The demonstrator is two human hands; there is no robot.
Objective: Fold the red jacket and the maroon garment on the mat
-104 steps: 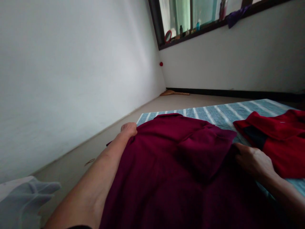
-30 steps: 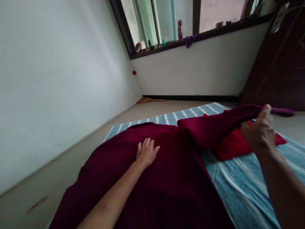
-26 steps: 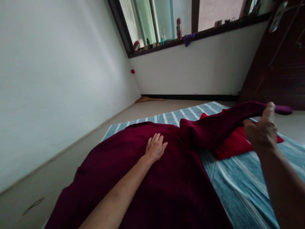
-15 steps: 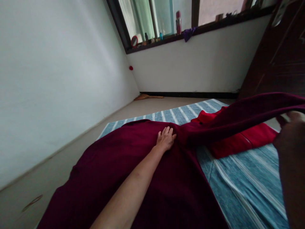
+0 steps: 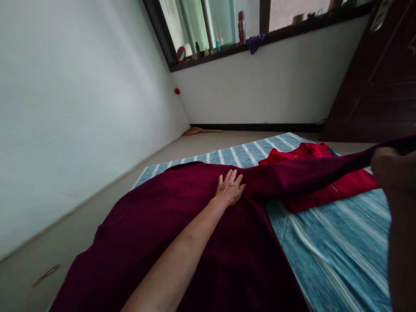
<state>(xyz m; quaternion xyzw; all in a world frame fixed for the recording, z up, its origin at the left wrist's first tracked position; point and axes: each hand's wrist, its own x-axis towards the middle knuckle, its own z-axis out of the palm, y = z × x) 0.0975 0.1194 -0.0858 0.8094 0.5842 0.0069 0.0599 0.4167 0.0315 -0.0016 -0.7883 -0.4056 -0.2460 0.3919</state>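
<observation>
The dark maroon cloth shirt (image 5: 195,234) lies on the blue striped mat (image 5: 325,251). The left hand (image 5: 230,189) rests open and flat on it. The right hand (image 5: 391,168) grips its long sleeve (image 5: 308,173), held out sideways.

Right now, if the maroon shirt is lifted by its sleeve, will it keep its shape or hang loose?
Probably loose: the maroon shirt drapes in soft folds, and its sleeve sags between the left hand and right hand. It seems light and unlikely to slide much.

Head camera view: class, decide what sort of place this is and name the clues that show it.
Probably a room in a home: a striped blue mat spread on the floor, toiletry bottles on the window sill, and a dark wooden door.
</observation>
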